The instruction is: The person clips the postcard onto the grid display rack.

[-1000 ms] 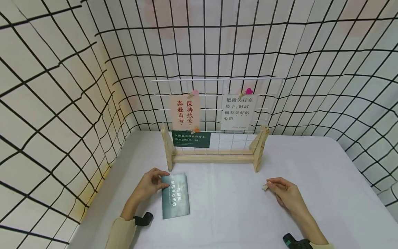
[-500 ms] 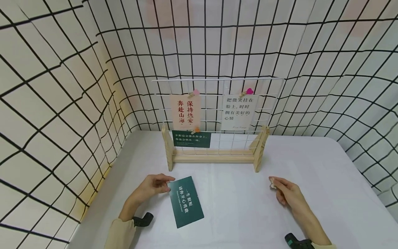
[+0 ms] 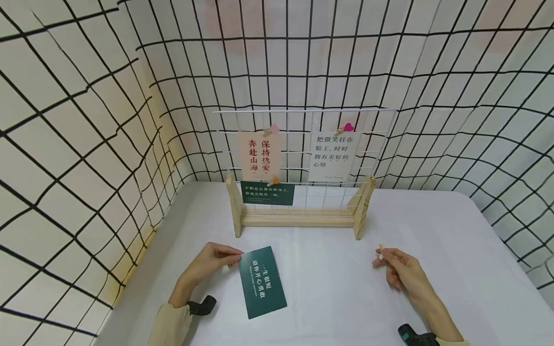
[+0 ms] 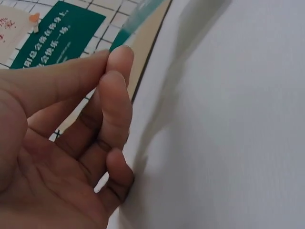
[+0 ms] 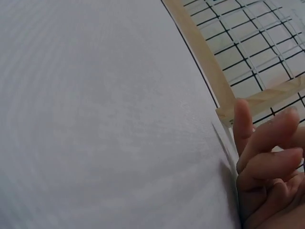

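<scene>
My left hand (image 3: 212, 262) pinches a dark green card (image 3: 262, 282) with white lettering by its upper left corner, over the left front of the table. In the left wrist view thumb and fingertips meet on the card's corner, and the card (image 4: 138, 24) shows nearly edge-on. Between the fingertips of my right hand (image 3: 404, 271) is a small pale wooden clip (image 3: 381, 252). Only curled fingers of the right hand (image 5: 269, 162) appear in the right wrist view; the clip is hidden there. Behind both hands stands a white wire grid rack (image 3: 303, 111) on a wooden stand (image 3: 298, 220).
On the rack hang a pink card (image 3: 259, 156), a white card (image 3: 333, 156) and a small green card (image 3: 267, 193). A pink heart clip (image 3: 274, 129), a magenta heart clip (image 3: 348, 127) and an orange clip (image 3: 275, 180) hold them. White cloth covers the table (image 3: 329, 288).
The left hand has shifted slightly right with the card, which has swung and tilted, its face turning from glare to dark green. The right hand has turned the clip upright between its fingers.
</scene>
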The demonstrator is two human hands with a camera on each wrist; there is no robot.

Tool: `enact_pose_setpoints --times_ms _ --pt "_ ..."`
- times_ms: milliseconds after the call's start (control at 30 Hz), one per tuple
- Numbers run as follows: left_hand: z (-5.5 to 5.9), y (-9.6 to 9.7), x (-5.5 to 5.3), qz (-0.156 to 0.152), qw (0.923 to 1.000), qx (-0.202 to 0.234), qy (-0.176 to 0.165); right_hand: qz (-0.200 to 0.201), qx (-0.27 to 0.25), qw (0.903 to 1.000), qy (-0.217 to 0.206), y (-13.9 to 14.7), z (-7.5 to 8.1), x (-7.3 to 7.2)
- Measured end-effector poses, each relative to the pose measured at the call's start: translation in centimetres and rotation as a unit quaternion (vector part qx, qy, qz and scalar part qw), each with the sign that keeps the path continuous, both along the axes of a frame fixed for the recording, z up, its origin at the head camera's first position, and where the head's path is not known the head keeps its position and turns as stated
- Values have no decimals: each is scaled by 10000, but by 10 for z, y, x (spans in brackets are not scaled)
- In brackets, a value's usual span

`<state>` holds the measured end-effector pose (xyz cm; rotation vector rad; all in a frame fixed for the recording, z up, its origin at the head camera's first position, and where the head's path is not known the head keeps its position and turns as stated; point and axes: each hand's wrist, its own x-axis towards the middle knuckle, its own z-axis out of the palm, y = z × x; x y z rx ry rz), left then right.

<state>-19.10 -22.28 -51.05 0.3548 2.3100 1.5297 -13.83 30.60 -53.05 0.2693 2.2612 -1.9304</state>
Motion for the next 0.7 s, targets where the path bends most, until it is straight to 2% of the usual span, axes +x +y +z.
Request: enact_pose_setpoints --times_ms 133,367,533,700 --pt "1 4 0 77 9998 81 -149 -155 -158 9997 42 3 -1 1" --pt "2 9 1 275 9991 89 -323 -626 -728 9954 31 4 0 2" --pt "2 14 1 557 9978 38 -371 -638 -1016 9927 137 5 0 3" --pt "5 20 3 758 9965 34 -360 -572 -1272 9892 449 6 -3 1"
